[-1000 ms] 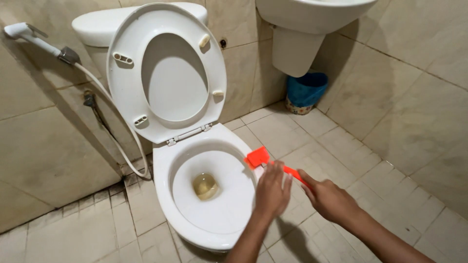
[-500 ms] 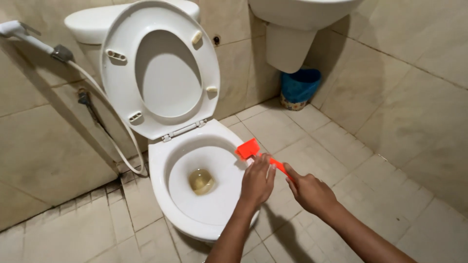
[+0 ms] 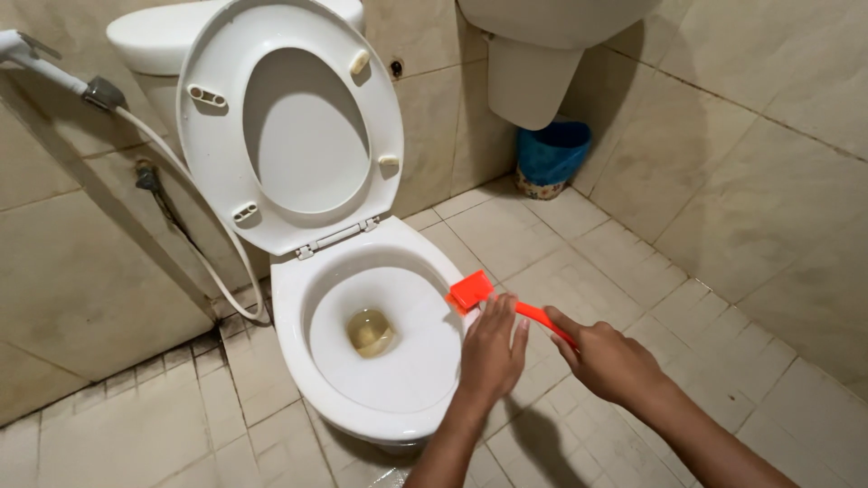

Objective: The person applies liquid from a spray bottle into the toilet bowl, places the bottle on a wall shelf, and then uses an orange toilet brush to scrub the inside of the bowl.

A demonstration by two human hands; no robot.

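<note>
Fingers (image 3: 571, 327) of the right hand (image 3: 608, 363) curl shut around the handle of an orange brush (image 3: 479, 295), whose flat head rests on the right rim of the white toilet bowl (image 3: 362, 398). Beside it, the left hand (image 3: 493, 351) lies flat on the rim with fingers straight and slightly spread, fingertips touching the brush neck. Behind the bowl the seat and lid (image 3: 294, 126) stand raised.

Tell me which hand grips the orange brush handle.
The right hand grips the orange brush by its handle. The left hand lies flat over the handle near the brush head, fingers extended, at the toilet bowl rim.
</note>
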